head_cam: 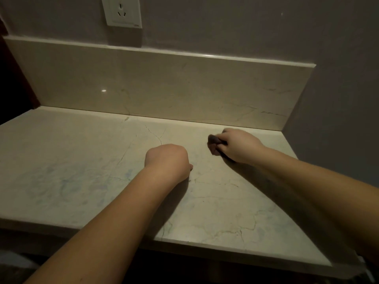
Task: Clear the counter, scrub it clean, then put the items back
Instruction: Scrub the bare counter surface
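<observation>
- The right hand (239, 145) has its grip closed round a small dark scrubbing pad (213, 144), fingers curled over it, pressing it down onto the pale marble surface (82, 171).
- The pad sits at the far right of the surface, just short of the upright back panel (164, 87); most of it is hidden under the hand, and only its left end sticks out.
- What the coming stroke turns on: nearly all of the bare surface lies to the left of the pad and toward the near edge, so I judge the scrubbing has to travel leftward and back toward the person.
- The left hand (167, 162) rests on the middle of the surface, knuckles up and fingers tucked under. Its grip holds nothing that shows; it looks like a prop for the body.
- That left hand lies just left of the pad and nearer the person, squarely in the way of a leftward sweep, and would likely need to lift or shift.
- Faint bluish smears mark the left part of the surface.
- Nothing else stands on the surface, so the clearing looks done; putting the items back is not yet begun.
- A wall socket (122, 12) sits above the back panel.
</observation>
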`<state>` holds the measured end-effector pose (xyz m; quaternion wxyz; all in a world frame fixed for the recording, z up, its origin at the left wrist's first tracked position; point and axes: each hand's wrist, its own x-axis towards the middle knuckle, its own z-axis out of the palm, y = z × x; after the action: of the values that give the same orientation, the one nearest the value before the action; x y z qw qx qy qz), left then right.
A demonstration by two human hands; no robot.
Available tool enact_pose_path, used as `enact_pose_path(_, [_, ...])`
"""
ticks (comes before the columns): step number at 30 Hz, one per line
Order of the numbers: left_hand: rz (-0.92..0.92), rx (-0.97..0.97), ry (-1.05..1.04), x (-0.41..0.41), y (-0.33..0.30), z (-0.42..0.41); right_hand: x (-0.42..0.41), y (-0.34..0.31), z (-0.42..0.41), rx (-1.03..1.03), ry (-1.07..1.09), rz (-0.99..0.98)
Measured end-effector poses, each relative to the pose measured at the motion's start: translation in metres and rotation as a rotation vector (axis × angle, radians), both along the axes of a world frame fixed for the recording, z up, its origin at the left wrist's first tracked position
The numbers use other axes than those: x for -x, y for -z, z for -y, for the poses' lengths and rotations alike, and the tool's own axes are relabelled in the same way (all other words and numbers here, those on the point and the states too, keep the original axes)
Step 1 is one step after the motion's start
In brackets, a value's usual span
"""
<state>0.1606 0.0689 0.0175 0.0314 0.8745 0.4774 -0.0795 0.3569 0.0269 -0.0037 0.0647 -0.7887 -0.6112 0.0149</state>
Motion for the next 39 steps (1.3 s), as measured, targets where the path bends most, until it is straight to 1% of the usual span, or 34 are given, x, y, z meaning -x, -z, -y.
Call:
enact_pose_path(2, [-0.002, -0.003, 0.002, -0.001, -0.001, 0.0, -0.004, 0.0, -0.029, -0.001, 0.064, 0.023])
enact_pose_path(5, [-0.015, -0.004, -0.002, -0.002, 0.0, 0.0, -0.002, 0.002, -0.071, -0.027, 0.165, -0.013])
enact_pose_path(7, [-0.027, 0.001, -0.013, -0.001, 0.002, -0.002, 0.002, 0.004, -0.089, -0.018, 0.254, 0.0])
enact_pose_path(9, [-0.028, -0.001, -0.018, -0.001, 0.004, -0.003, 0.001, 0.005, -0.094, -0.013, 0.28, 0.038])
enact_pose_path(12, [-0.017, -0.011, -0.013, -0.001, 0.003, -0.004, -0.014, 0.004, -0.078, -0.003, 0.263, 0.043])
enact_pose_path(16, [-0.005, -0.02, -0.006, -0.001, 0.003, -0.004, -0.057, 0.003, -0.035, -0.02, 0.349, 0.005])
enact_pose_path(20, [-0.006, -0.021, 0.022, 0.0, 0.003, -0.005, -0.084, -0.001, -0.002, 0.004, 0.427, 0.037])
enact_pose_path(24, [-0.007, -0.034, 0.057, 0.0, 0.003, -0.005, -0.082, -0.002, -0.011, 0.004, 0.429, 0.029])
enact_pose_path(27, [-0.011, -0.04, 0.061, 0.0, 0.003, -0.004, -0.074, -0.002, -0.023, 0.019, 0.463, 0.068])
enact_pose_path(30, [-0.016, -0.048, 0.055, -0.003, 0.0, -0.002, -0.065, -0.003, -0.028, 0.015, 0.386, 0.089])
enact_pose_path(33, [-0.02, -0.043, 0.054, -0.003, 0.001, -0.002, -0.061, 0.001, -0.027, -0.031, 0.257, 0.051])
enact_pose_path(36, [-0.015, -0.051, 0.065, 0.001, 0.004, -0.007, -0.052, 0.004, -0.009, -0.051, 0.113, 0.013])
enact_pose_path(39, [-0.013, -0.059, 0.077, 0.004, 0.008, -0.01, -0.047, 0.006, 0.021, -0.028, -0.018, 0.019])
